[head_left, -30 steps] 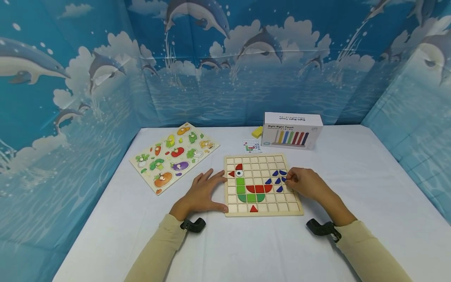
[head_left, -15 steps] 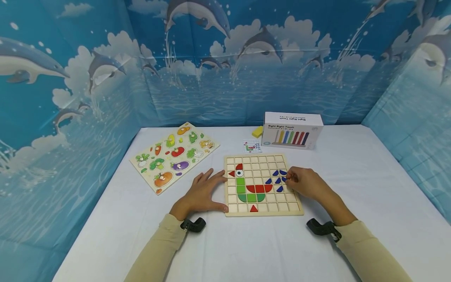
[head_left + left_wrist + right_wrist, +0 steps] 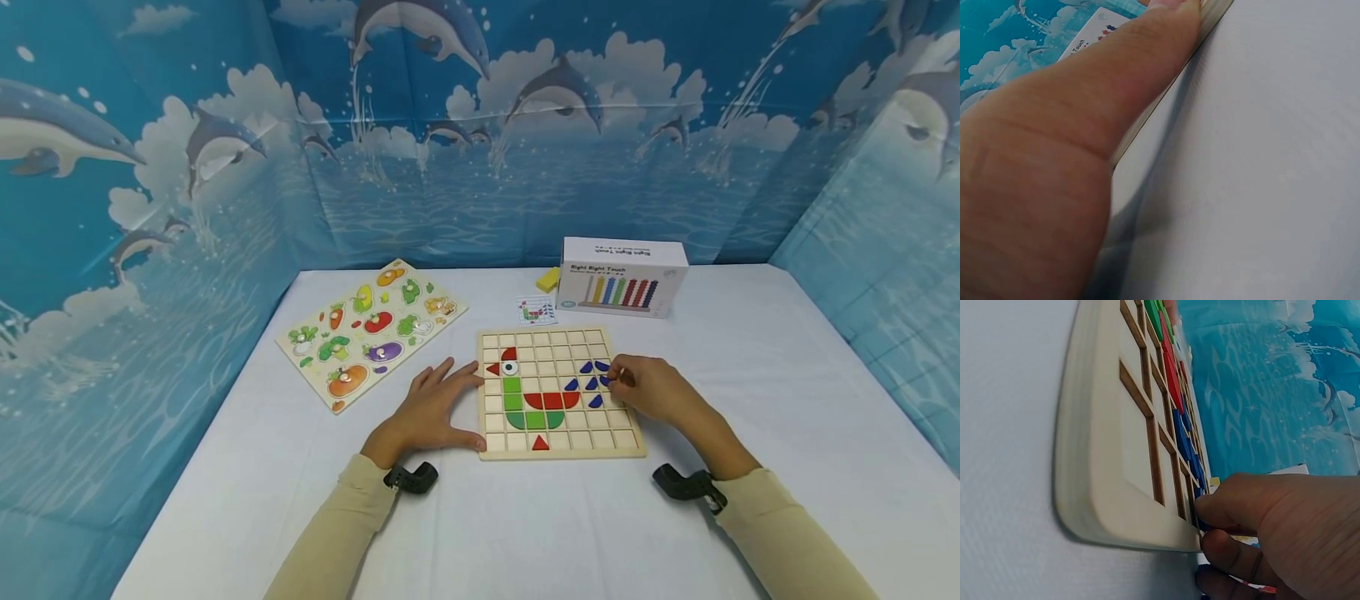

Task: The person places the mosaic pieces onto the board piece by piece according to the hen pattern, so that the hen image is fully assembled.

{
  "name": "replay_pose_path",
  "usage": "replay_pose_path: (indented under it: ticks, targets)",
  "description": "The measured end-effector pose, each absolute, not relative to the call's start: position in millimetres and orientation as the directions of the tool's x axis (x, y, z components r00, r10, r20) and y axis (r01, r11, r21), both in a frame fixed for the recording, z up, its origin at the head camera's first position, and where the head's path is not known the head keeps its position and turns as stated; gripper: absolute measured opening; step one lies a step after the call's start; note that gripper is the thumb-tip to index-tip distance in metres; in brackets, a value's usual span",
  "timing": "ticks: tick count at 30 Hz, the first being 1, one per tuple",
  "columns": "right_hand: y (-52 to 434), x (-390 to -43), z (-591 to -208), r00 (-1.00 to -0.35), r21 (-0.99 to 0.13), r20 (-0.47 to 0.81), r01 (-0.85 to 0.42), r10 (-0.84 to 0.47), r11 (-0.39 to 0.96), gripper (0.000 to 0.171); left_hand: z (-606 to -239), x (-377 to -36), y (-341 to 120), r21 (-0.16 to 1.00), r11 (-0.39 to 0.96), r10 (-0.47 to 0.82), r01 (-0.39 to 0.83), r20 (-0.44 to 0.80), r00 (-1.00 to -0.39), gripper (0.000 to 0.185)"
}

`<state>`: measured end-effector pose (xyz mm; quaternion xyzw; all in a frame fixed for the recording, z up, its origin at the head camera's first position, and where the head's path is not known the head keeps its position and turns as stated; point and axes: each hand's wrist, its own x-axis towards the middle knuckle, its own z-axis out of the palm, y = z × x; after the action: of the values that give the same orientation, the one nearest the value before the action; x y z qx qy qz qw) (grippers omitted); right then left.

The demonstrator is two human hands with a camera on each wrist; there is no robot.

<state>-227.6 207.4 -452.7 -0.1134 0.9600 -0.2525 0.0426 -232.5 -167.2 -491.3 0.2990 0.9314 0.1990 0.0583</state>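
Note:
A wooden grid board (image 3: 564, 433) lies flat on the white table, with red, green, blue and eye-marked pieces set in its cells. My left hand (image 3: 431, 414) rests at its left side, fingers spread; in the left wrist view the thumb (image 3: 1141, 59) touches the board's edge. At the right edge, my right hand (image 3: 654, 387) pinches a blue piece (image 3: 604, 381) with thumb and curled fingers, partly hidden by them. Several other blue pieces (image 3: 592, 384) sit just left of it. Up close in the right wrist view, the right thumb (image 3: 1229, 503) is over the board's edge cells.
A vegetable puzzle board (image 3: 352, 333) lies at the back left. Behind the grid board are a small pattern card (image 3: 536, 311), a yellow block (image 3: 548, 280) and a white box (image 3: 622, 279). Dolphin-print cloth (image 3: 480, 192) closes off the back and sides.

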Motion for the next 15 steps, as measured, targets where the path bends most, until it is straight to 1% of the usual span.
replay_pose_path:
  ticks: [10, 15]
  targets:
    - [206.9, -227.1, -450.8, -0.97, -0.498, -0.03, -0.193, -0.239, 0.845, 0.007, -491.1, -232.7, -166.9, 0.403, 0.744, 0.58, 0.533, 0.009, -0.815, 0.1]
    - [210.6, -227.2, -449.0, -0.966, -0.503, -0.052, -0.193, -0.253, 0.843, 0.012, -490.1, -231.6, -166.6, 0.409, 0.741, 0.58, 0.533, 0.011, -0.814, 0.101]
